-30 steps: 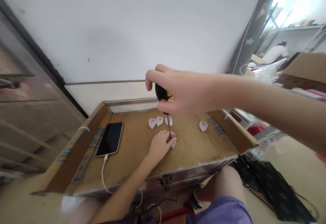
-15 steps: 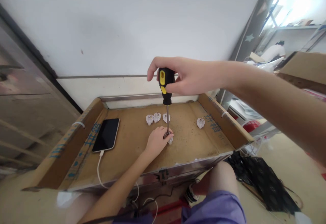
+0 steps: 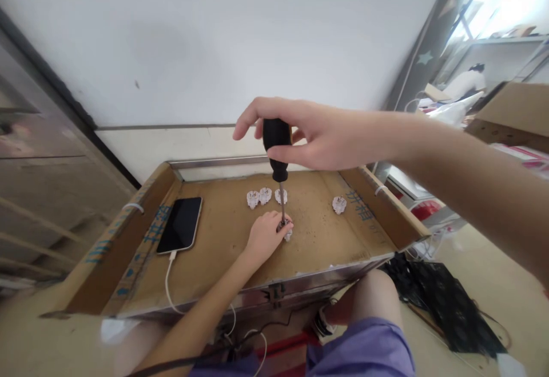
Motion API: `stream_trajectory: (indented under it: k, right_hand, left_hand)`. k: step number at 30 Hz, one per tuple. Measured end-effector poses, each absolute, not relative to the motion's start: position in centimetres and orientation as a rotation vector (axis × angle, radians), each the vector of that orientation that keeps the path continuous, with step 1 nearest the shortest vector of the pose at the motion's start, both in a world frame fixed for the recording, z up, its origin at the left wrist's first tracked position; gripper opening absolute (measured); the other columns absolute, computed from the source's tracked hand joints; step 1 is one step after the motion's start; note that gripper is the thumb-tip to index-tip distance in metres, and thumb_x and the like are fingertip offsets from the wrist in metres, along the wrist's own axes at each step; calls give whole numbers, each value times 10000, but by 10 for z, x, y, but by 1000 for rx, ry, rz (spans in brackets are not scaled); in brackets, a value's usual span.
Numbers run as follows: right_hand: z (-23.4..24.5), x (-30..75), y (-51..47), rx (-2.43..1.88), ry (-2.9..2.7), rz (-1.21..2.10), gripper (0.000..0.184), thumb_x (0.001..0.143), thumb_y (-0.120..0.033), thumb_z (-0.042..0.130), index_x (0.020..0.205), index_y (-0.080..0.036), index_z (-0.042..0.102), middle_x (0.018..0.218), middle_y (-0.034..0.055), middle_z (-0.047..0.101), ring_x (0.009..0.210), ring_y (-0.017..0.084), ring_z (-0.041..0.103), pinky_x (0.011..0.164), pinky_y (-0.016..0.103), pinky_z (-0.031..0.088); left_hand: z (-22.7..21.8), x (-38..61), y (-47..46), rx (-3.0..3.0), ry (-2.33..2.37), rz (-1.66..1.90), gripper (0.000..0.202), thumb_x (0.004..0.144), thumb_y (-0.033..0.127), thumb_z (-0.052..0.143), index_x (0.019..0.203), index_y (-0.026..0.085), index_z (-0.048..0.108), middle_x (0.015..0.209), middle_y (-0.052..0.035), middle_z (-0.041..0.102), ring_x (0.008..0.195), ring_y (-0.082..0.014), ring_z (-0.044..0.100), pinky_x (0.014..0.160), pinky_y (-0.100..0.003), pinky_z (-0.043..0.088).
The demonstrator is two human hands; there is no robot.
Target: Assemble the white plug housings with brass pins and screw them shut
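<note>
My right hand (image 3: 300,134) grips the black handle of a screwdriver (image 3: 278,148) between thumb and fingers, with the index finger stretched out past it. The shaft points straight down, and its tip meets a small white plug part (image 3: 287,235) on the cardboard. That part is pinched in my left hand (image 3: 268,234), which covers most of it. Behind it lie three similar white plug parts with metal pins: a touching pair (image 3: 253,198) and a single plug part (image 3: 281,197) partly behind the shaft. Another plug part (image 3: 338,205) lies off to the right.
A phone (image 3: 180,225) with a white charging cable (image 3: 168,285) rests at the left of the cardboard-lined table (image 3: 218,239). Raised cardboard sides (image 3: 397,217) flank the work surface. A white wall (image 3: 214,51) rises behind. A person (image 3: 467,82) is bent over at the far right.
The screwdriver handle has turned, so its yellow patches no longer face me. My right fingers have shifted slightly left around it. My left hand holds the plug part in the same place.
</note>
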State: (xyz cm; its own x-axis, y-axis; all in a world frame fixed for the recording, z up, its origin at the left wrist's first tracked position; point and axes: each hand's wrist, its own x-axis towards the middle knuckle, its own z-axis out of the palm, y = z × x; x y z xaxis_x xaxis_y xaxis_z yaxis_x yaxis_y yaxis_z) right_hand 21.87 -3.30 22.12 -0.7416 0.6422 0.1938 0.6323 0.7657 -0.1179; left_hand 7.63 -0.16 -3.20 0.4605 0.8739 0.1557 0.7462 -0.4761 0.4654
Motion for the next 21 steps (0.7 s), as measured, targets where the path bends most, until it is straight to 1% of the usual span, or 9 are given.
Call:
stream_trajectory:
  k: [2, 5, 7, 9, 11, 14, 17, 19, 21]
  right_hand:
    - [214, 213, -32, -1128, -2622, -226, 273, 901, -315, 443, 1165, -251, 477, 1050, 34, 571, 819, 167, 544, 673, 268, 391]
    - [207, 208, -32, -1304, -2448, -576, 354, 906, -458, 409, 1079, -171, 523, 911, 81, 583, 772, 218, 553, 637, 298, 373]
    - [209, 209, -34, -1256, -2489, -486, 324, 887, -419, 433, 1085, -177, 518, 947, 74, 585, 763, 200, 552, 637, 291, 375]
    - [213, 213, -36, -1130, -2593, -223, 283, 847, -288, 467, 1120, -226, 500, 1060, 38, 573, 760, 154, 547, 643, 266, 385]
    - [216, 217, -39, -1030, -2663, -4, 330, 827, -197, 454, 1144, -282, 489, 1093, -5, 572, 770, 126, 547, 647, 245, 391]
    - [216, 216, -41, -1107, -2639, -152, 246, 878, -276, 453, 1117, -259, 510, 986, 13, 602, 807, 160, 553, 647, 262, 383]
    - [213, 215, -41, -1324, -2473, -523, 344, 905, -457, 411, 1056, -175, 535, 895, 79, 601, 778, 218, 553, 608, 297, 352]
    - [214, 218, -41, -1295, -2494, -494, 332, 897, -438, 428, 1063, -169, 529, 929, 84, 599, 748, 203, 548, 602, 294, 345]
    - [218, 221, -42, -1184, -2615, -224, 286, 868, -319, 485, 1135, -215, 492, 1028, 49, 589, 738, 158, 542, 618, 270, 353]
  left_hand:
    - [-32, 76, -2, 2385, 1381, 536, 142, 876, 293, 526, 925, 210, 630, 925, -21, 645, 907, -205, 570, 823, -316, 415]
    - [-32, 76, -2, 2377, 1385, 542, 137, 874, 294, 533, 923, 211, 630, 923, -20, 642, 912, -205, 573, 823, -311, 416]
    - [-32, 76, -1, 2374, 1378, 549, 136, 876, 291, 533, 923, 210, 631, 924, -20, 642, 916, -203, 573, 828, -308, 414]
    - [-32, 75, -1, 2379, 1364, 551, 134, 879, 288, 533, 923, 210, 632, 924, -18, 644, 912, -202, 573, 827, -309, 412]
    - [-31, 75, 0, 2389, 1355, 542, 130, 878, 286, 539, 920, 210, 635, 919, -15, 644, 903, -203, 573, 816, -312, 411]
    - [-30, 76, 0, 2406, 1355, 521, 133, 877, 290, 544, 919, 208, 639, 906, -17, 642, 889, -207, 573, 800, -316, 412]
    - [-29, 76, 0, 2413, 1358, 521, 142, 878, 298, 543, 921, 205, 641, 903, -22, 639, 888, -208, 573, 800, -314, 412]
    - [-30, 76, 0, 2408, 1357, 533, 144, 879, 300, 541, 923, 204, 639, 914, -24, 639, 898, -207, 572, 809, -312, 411]
    - [-31, 76, -1, 2401, 1350, 549, 140, 878, 299, 541, 924, 206, 635, 915, -21, 640, 901, -204, 570, 814, -310, 411]
